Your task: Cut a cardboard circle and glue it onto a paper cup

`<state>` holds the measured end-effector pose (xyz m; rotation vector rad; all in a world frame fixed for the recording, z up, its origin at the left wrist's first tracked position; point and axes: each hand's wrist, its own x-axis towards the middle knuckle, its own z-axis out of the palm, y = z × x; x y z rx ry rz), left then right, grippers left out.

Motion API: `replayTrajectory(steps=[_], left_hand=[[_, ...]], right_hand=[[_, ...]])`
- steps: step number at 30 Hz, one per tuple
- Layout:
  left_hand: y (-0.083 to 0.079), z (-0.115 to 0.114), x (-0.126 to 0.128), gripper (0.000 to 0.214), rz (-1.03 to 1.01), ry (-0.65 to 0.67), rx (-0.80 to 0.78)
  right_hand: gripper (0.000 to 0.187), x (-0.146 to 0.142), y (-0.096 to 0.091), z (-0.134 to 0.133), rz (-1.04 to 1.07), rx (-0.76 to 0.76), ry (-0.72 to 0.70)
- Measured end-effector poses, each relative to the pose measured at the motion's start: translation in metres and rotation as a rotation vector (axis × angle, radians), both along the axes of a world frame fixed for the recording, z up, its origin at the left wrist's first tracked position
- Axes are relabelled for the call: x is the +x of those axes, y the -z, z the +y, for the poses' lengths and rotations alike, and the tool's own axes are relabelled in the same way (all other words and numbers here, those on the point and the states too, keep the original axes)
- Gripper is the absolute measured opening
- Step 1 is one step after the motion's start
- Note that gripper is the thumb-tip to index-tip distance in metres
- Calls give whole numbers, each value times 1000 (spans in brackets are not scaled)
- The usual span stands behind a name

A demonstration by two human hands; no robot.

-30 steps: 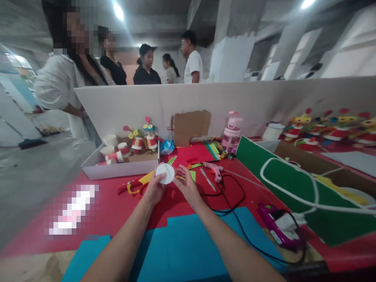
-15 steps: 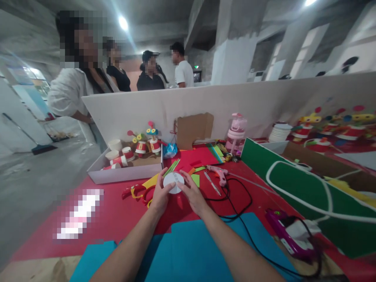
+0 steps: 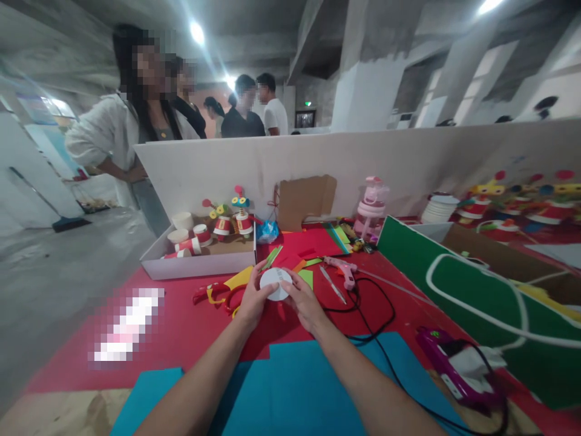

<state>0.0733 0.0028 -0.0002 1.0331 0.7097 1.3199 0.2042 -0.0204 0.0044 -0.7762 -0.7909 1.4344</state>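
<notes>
Between my two hands is a white disc [image 3: 275, 284] with faint grey print near its upper edge; whatever lies beneath it is hidden. My left hand [image 3: 255, 298] grips its left side, thumb on the face. On the right side, my right hand [image 3: 302, 297] holds it the same way. Red-handled scissors [image 3: 233, 298] lie just left of my left hand, partly covered by it. Beyond my fingers are green paper strips [image 3: 272, 257] and red paper sheets [image 3: 308, 242]. A pink glue gun [image 3: 342, 267] and a pen [image 3: 333, 284] lie to the right.
A white box [image 3: 200, 267] with paper cups and two cup figures stands back left. At right are a green board [image 3: 454, 297], a purple power strip [image 3: 458, 369] and a black cable [image 3: 393, 303]. Blue sheets [image 3: 308, 387] lie in front. People stand behind the white partition [image 3: 254, 163].
My view has shifted slightly, so the table things sit a little further right. Both hands keep hold of the white disc, which appears slightly more tilted. People behind the partition have moved.
</notes>
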Motion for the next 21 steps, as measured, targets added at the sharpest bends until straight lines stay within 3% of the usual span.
replayTrajectory(steps=[21], left_hand=[[-4, -2, 1, 75, -1, 7, -12]], right_hand=[[55, 2, 4, 2, -70, 13, -5]])
